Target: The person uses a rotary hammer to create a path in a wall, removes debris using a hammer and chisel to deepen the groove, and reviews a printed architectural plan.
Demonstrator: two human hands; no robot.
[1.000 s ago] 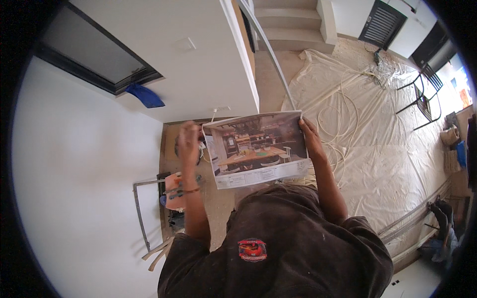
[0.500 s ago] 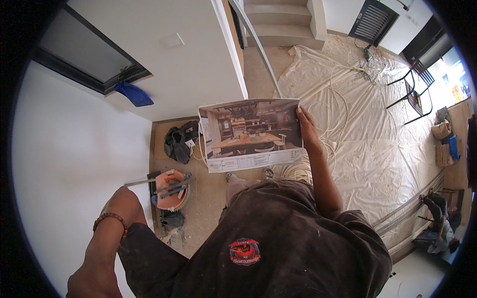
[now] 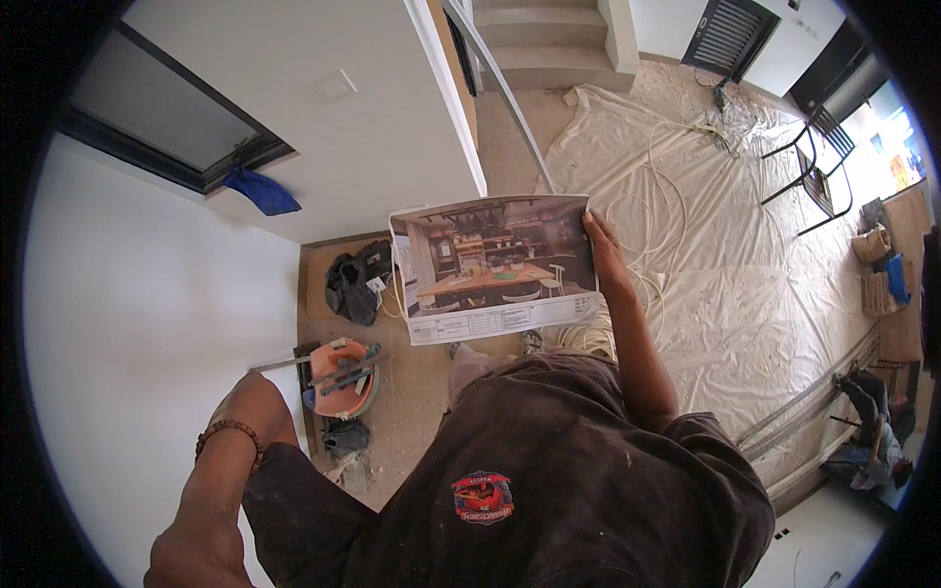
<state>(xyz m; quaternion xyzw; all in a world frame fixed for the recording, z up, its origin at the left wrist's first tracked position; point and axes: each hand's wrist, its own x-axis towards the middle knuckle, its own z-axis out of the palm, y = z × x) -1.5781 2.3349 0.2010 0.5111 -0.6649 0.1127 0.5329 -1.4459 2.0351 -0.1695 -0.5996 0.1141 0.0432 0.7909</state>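
Observation:
In my right hand (image 3: pixel 605 250) is a printed sheet of paper (image 3: pixel 500 263), gripped at its right edge with the thumb over the front. A picture of a room with a table, chairs and shelves fills most of it, above a strip of small boxes. My left hand (image 3: pixel 257 404), below a brown beaded bracelet, is bent down beside my dark shorts at the left. Its fingers are hidden, so whether it holds anything is unclear. Just beyond it a thin grey strip (image 3: pixel 279 363) reaches toward an orange bucket (image 3: pixel 338 390) holding grey tools.
White walls stand left and ahead, with a dark-framed opening (image 3: pixel 167 108) and blue cloth (image 3: pixel 260 190). Black bags (image 3: pixel 355 284) lie by the wall. A plastic sheet (image 3: pixel 725 294) with loose cable covers the right floor. Stairs (image 3: pixel 544 39) and a metal chair (image 3: pixel 823 167) stand farther off.
The view has shifted slightly. My left hand and forearm sit a little farther right in the picture. My right hand keeps hold of the sheet, which has barely moved.

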